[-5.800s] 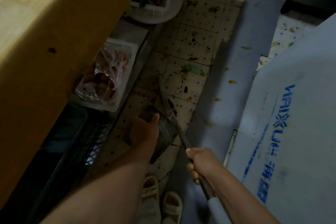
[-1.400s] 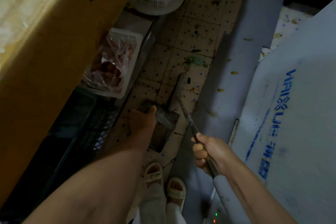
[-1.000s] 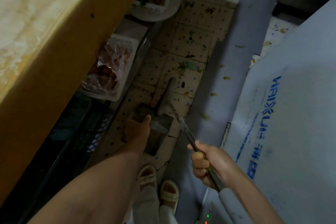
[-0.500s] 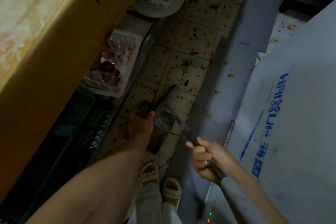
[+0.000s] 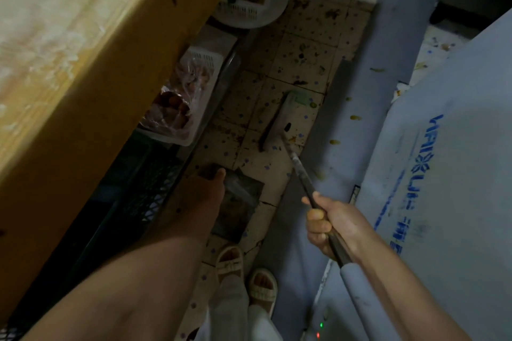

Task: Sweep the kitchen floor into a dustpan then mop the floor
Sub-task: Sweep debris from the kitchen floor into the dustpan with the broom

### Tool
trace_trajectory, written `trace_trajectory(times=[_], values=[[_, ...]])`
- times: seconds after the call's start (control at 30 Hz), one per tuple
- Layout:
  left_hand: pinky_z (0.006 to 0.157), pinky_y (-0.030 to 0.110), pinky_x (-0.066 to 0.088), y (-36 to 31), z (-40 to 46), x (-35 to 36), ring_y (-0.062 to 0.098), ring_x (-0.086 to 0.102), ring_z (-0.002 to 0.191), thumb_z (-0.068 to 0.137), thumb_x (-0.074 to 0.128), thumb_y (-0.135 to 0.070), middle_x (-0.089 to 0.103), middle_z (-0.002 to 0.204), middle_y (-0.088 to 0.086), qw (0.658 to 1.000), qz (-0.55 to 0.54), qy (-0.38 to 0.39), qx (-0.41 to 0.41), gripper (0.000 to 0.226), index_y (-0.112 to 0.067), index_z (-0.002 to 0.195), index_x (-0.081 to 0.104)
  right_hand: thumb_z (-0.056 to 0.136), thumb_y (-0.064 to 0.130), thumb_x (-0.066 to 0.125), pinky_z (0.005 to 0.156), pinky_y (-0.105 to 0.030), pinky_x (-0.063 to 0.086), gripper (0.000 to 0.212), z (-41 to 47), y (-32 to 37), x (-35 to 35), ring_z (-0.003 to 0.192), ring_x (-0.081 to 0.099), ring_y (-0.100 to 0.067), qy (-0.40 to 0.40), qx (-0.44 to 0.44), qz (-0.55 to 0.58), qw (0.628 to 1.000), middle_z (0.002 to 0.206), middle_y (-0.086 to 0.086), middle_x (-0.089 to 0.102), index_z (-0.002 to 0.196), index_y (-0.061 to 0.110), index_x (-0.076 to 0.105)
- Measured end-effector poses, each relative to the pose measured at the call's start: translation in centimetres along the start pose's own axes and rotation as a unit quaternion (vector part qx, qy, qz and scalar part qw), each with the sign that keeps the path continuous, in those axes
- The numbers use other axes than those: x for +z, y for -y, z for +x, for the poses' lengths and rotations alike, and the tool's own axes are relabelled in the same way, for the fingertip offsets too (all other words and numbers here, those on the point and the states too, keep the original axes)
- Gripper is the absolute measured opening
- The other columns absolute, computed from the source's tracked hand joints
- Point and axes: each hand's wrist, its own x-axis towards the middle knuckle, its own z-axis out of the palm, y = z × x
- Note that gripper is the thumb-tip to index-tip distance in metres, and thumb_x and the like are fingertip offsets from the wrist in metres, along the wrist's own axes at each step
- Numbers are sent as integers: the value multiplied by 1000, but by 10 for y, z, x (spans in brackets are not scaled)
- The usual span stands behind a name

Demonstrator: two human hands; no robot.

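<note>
Head view: we are holding the dustpan low on the tiled floor, just ahead of our sandalled feet, so its open mouth is facing the broom head and anything drawn back should be landing in it. The broom head is resting on the floor beyond the dustpan, well apart from it, right next to a green scrap; more scraps are lying on the floor farther from the dustpan. Our left hand is reaching down over the dustpan's near edge, thumb pointing forward; we judge its fingers are gripping the dustpan's handle, though they are hidden underneath. Our right hand is stretched forward beside the dustpan, fingers clenched around the broom handle, which is slanting away toward the broom head.
</note>
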Motion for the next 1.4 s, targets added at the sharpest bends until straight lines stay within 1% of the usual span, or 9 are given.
trace_trajectory(times=[0.2,0.33,0.57,0.67,0.73,0.9,0.97,1.17,1.4], values=[[108,51,34,-3,8,2,41,35,133,79,56,-65,30,149,20,1000,4,-3,4,99,-1,147,23,102,21,37,26,-13,24,21,18,-5,3,23,27,-5,-13,6,-53,998,37,2,34,87,10,46],[111,48,30,-8,12,2,38,30,137,80,55,-65,25,153,18,1000,17,-10,10,99,-2,148,19,102,22,37,29,-12,26,22,35,-18,10,24,28,-6,-6,34,-70,997,38,2,35,85,10,46],[108,52,33,-10,13,3,40,32,135,77,59,-65,25,153,17,1000,-14,5,2,102,-6,149,18,103,24,31,29,-7,28,25,19,-10,12,20,30,-4,51,119,43,991,34,4,35,88,8,43],[108,50,34,-6,4,-2,39,35,134,80,62,-59,30,150,18,999,-35,2,12,96,-4,147,23,103,24,33,29,-6,26,21,-5,-5,6,20,29,-4,44,103,44,993,35,4,33,96,7,44],[110,48,30,-5,-6,-6,38,31,136,84,59,-55,26,152,17,1000,-27,4,5,92,-4,149,19,102,23,35,28,-8,25,18,-18,-3,7,21,28,-4,31,71,29,997,35,4,32,100,8,45],[107,47,35,-14,-26,-17,39,39,130,84,61,-51,36,146,19,999,-42,6,27,85,-3,146,29,102,21,37,25,-13,23,21,-34,14,3,21,28,-5,-11,8,-4,1000,35,2,34,88,9,47],[110,43,30,-19,-31,-18,37,33,135,87,60,-47,31,150,19,997,-58,16,42,83,-2,147,25,102,21,36,26,-12,23,20,-36,20,-1,22,28,-5,-20,-7,-5,1000,36,3,34,89,10,47],[112,40,28,-25,-42,-25,35,29,138,88,60,-43,26,152,17,994,-81,26,68,85,-2,149,18,103,20,35,29,-8,24,20,-36,24,-10,21,27,-5,-37,-25,-13,999,35,3,33,88,10,44],[106,38,34,-3,-52,-41,33,40,131,83,69,-36,39,145,17,992,-105,12,65,79,-2,144,32,103,19,34,29,-9,24,21,-34,16,-11,21,26,-6,-25,6,-61,998,34,3,32,86,10,44]])
